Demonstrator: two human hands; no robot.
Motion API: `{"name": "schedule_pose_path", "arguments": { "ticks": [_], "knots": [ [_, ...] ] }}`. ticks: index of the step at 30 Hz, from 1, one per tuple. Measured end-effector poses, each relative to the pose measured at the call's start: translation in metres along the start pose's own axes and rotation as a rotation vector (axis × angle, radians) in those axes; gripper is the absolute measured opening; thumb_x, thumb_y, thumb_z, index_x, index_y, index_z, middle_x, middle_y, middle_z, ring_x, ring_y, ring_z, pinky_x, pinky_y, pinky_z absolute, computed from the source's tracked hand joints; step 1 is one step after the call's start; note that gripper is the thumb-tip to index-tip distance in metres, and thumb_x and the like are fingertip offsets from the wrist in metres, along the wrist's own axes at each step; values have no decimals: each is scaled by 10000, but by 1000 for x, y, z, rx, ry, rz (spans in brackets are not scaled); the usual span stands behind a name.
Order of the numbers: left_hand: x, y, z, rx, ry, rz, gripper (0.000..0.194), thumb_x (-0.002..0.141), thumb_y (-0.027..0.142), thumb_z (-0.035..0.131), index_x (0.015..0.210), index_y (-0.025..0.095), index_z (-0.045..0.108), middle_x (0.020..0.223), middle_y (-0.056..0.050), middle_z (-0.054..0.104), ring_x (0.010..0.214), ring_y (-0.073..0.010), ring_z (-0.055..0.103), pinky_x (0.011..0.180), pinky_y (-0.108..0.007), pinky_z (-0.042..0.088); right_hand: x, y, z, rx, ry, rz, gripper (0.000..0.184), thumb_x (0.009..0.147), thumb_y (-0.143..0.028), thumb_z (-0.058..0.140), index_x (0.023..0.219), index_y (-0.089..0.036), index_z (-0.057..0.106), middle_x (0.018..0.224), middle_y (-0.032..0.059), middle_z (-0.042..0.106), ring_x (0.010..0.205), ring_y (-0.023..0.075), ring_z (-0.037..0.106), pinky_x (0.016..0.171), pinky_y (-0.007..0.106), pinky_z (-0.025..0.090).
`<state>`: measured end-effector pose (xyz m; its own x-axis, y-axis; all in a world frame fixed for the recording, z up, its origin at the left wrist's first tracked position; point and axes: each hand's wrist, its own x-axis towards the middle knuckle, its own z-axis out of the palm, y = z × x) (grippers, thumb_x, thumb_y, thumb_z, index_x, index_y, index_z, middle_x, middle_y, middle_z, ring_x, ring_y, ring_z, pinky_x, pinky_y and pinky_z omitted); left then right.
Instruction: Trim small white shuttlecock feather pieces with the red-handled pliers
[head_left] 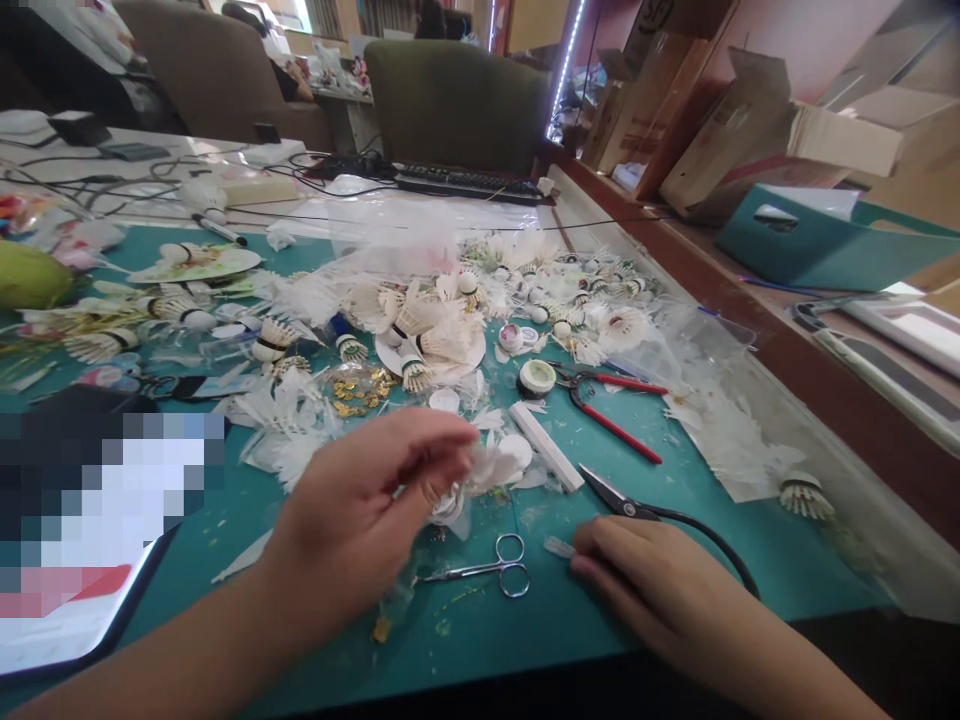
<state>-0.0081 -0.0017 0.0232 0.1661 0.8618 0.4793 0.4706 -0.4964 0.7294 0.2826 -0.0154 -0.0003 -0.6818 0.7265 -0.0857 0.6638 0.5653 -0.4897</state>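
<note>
My left hand [352, 500] is raised over the green mat with thumb and fingers pinched together. At its fingertips is a cluster of thin white feather pieces [489, 468]; some blend with the clutter behind. My right hand [652, 570] is closed low on the right, and a small whitish, translucent piece [559, 547] sticks out from its fingertips. Between the hands lie small silver scissors [480, 572], finger loops to the right. Black-handled shears [619, 497] lie partly beneath my right hand. A white block [546, 447] rests just beyond the hands.
Red-handled pliers [619, 420] lie near a round tub [536, 378]. Several shuttlecocks and loose feathers cover the back of the mat, with gold flakes [360, 388] among them. A lit, blurred-out screen [90, 560] stands at left, a teal bin [832, 240] at right.
</note>
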Motion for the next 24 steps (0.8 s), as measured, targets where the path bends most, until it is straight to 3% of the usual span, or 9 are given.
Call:
{"name": "schedule_pose_path", "arguments": {
  "ticks": [4,7,10,12,16,19,21,22,24],
  "knots": [
    [9,-4,-5,-137,108,-284,221,965,268,738,1181,227,710,846,14,821,795,-167,814,589,-150,638,-2,-1,0,-6,-3,-2,232,1087,-219,372,1148,-234,595,972,33,734,821,177,707,719,310,493],
    [12,-10,-7,-164,144,-353,286,976,252,711,1256,216,665,862,16,815,847,-183,816,609,-170,650,-3,0,2,-14,37,-12,244,1056,-183,396,1233,-253,549,1041,23,749,870,184,725,746,322,504],
    [13,-15,-8,-186,219,-385,311,967,250,706,1271,234,641,996,-7,828,1038,-234,800,673,-237,683,-3,1,3,3,43,12,178,1045,-181,415,1165,-253,526,919,-6,720,754,170,688,657,308,471],
    [15,-19,-9,-173,331,-353,305,937,265,734,1230,254,650,1106,-13,808,1186,-259,750,862,-345,695,-4,0,3,6,43,18,135,1044,-184,416,1104,-250,517,854,-17,686,695,164,648,613,303,441],
    [21,-26,-14,-138,483,-262,297,926,310,730,1212,312,649,1319,11,697,1353,-260,640,1207,-486,497,-3,-1,0,-11,-6,0,187,1052,-170,373,1009,-248,537,827,-12,661,697,166,621,635,311,442],
    [18,-23,-17,-47,480,-171,317,991,276,617,1301,338,601,1497,18,579,1459,-261,534,1248,-497,431,-3,-1,0,11,-5,-3,182,1061,-184,391,1043,-242,563,862,0,668,730,161,630,659,304,462],
    [9,-14,-18,164,464,-72,384,1009,204,562,1371,332,559,1606,23,454,1521,-286,434,1250,-533,408,-4,-1,1,40,27,-32,162,1067,-192,416,1068,-242,571,902,10,676,764,153,642,679,290,484],
    [2,-7,-18,314,473,11,418,979,150,592,1360,322,575,1602,28,439,1521,-300,412,1248,-551,401,-4,-2,1,56,50,-57,155,1067,-190,429,1084,-241,574,927,17,683,785,150,650,694,282,497],
    [-12,6,-15,494,387,209,397,883,79,692,1192,328,676,1428,51,582,1422,-276,480,1284,-560,334,-6,-7,1,97,96,-112,150,1059,-178,467,1128,-242,584,979,29,706,834,144,677,730,263,524]
  ]
}}
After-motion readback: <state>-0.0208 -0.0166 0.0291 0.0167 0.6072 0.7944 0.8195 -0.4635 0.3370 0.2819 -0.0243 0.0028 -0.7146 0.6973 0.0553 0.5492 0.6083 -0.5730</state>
